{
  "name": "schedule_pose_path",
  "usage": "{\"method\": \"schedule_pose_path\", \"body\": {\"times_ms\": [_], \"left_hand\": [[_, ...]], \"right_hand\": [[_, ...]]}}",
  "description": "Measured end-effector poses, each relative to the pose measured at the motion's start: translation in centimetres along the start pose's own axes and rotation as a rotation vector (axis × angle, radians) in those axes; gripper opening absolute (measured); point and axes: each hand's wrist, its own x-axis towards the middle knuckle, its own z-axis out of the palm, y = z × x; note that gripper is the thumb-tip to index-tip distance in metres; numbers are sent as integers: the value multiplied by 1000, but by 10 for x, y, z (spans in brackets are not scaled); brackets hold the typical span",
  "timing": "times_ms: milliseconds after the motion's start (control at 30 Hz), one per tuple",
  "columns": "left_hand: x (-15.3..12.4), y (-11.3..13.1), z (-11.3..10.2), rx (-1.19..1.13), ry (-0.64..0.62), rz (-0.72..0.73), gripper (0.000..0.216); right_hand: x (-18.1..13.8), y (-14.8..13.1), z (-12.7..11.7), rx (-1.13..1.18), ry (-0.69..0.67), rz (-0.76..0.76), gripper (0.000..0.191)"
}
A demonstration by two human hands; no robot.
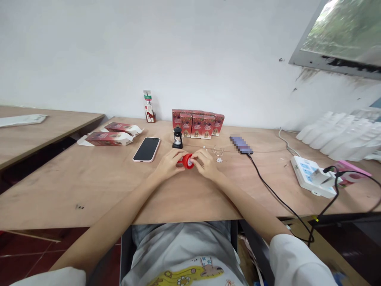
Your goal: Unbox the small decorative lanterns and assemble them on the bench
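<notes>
A small red lantern (188, 161) lies on its side just above the tabletop, its round base with a pale centre facing right. My left hand (171, 163) is closed around its body from the left. At the base, my right hand (205, 163) has thumb and fingers pinched together against the pale centre; anything between those fingertips is too small to make out. Behind my left hand stands a small black lantern (177, 139). Thin wire pieces (218, 151) and a small white piece (219, 160) lie right of my right hand.
Red printed boxes (197, 126) stand at the back. Opened red cartons (108, 138), a dark-screened phone (147, 149) and a bottle-like pack (149, 107) are left. Rightward are a phone (241, 145) on a black cable (268, 188), a power strip (312, 176) and white foam-like stacks (342, 133).
</notes>
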Motion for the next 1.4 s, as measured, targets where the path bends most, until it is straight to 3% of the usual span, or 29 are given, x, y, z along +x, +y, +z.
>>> {"method": "schedule_pose_path", "body": {"times_ms": [133,367,500,567,667,767,867,1033,1100,1233,1400], "left_hand": [[-2,-2,1,11,-14,25,39],[-1,-3,1,-68,-50,-79,36],[2,-4,-3,-132,0,-180,39],[2,-5,-4,-138,18,-186,41],[2,-5,-6,-145,1,-187,40],[3,-3,-6,-153,-18,-191,40],[4,-1,-5,-162,-15,-196,40],[3,-2,-4,-148,-23,-191,39],[2,-3,-3,-131,-34,-183,39],[1,-3,-2,-93,-61,-145,39],[1,-4,-2,-43,-79,-88,37]], "right_hand": [[0,4,-1,12,-98,15,18],[0,10,1,-6,-158,15,22],[5,30,-16,-39,-124,172,23],[6,44,-31,-159,-228,325,21],[4,61,-53,-410,-589,499,16],[0,69,-66,-508,-687,549,18],[-2,70,-70,-542,-695,561,26],[5,62,-66,-582,-656,547,12],[9,51,-59,-529,-548,455,13],[14,21,-34,-246,-269,130,14],[8,3,-7,-164,-220,-89,17]]}}
